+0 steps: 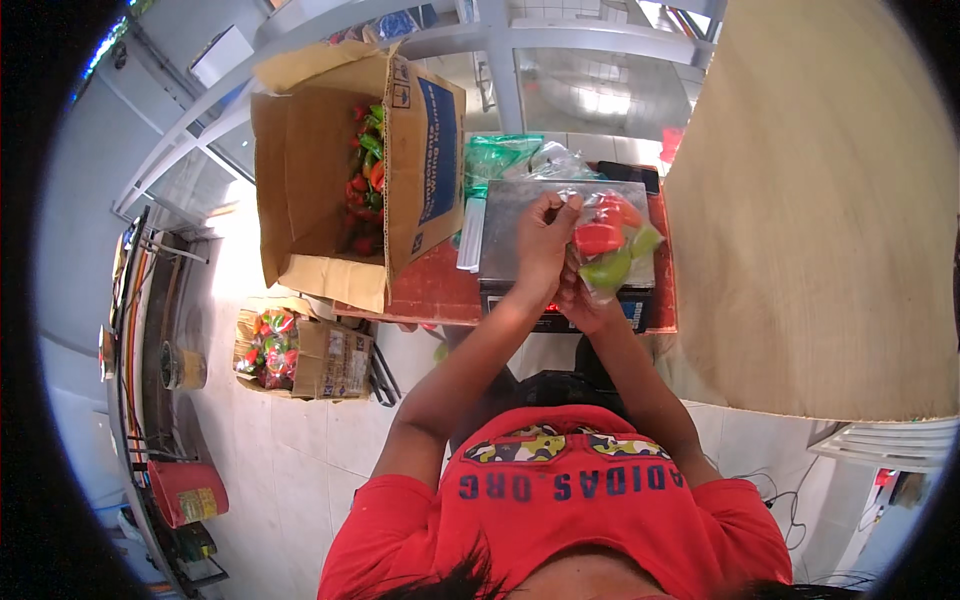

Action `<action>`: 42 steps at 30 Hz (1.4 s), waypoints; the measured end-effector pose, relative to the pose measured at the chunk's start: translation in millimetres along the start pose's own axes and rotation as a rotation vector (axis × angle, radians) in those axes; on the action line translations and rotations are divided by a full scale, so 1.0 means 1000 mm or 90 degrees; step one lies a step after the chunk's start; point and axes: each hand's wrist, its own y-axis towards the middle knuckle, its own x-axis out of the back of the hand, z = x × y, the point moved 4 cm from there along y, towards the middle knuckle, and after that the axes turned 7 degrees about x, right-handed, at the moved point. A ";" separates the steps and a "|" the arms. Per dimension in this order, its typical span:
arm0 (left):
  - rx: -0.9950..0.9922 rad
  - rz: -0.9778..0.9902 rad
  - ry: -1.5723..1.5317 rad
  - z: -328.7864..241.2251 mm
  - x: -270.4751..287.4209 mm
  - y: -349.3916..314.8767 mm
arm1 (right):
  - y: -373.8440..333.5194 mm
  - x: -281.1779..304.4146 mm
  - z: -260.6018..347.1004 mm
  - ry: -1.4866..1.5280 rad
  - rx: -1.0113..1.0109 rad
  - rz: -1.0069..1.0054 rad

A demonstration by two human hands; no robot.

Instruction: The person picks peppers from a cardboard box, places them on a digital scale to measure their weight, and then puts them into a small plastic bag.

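A clear plastic bag of red and green peppers (607, 272) is held up over a bench scale with a metal plate (505, 225). My left hand (545, 232) pinches the bag near its gathered top, fingers closed. Lower down, my right hand (583, 303) is closed against the near side of the bag, its fingers partly hidden. A red display glows on the scale's front, partly covered by my hands. To the left on the red table (430, 297), a big open cardboard box (425, 165) lies on its side with loose red and green peppers (370, 175) inside.
Green and clear plastic bags (500, 155) lie behind the scale. On the floor at left, a smaller box (335, 358) holds bagged peppers (270, 350). A wooden panel (810, 220) rises close on the right. Further left stand a red bin (187, 492) and a shelf.
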 end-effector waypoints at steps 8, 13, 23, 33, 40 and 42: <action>-0.213 -0.056 0.235 0.001 0.022 -0.004 | -0.008 -0.082 0.067 -1.213 0.158 -0.121; -0.212 0.212 0.335 -0.070 -0.005 -0.040 | 0.012 -0.105 0.111 -1.182 0.198 0.095; 0.063 0.167 0.056 -0.039 -0.009 -0.013 | -0.001 -0.049 0.015 -0.032 0.001 0.095; -0.138 0.287 0.362 -0.080 -0.007 -0.053 | -0.004 -0.139 0.105 -1.216 0.245 0.187; 0.121 0.272 0.027 -0.056 -0.020 -0.034 | -0.004 -0.062 0.059 -0.272 0.128 -0.119; 0.142 0.190 0.006 -0.041 -0.016 -0.024 | 0.004 -0.032 0.044 -0.150 0.116 -0.058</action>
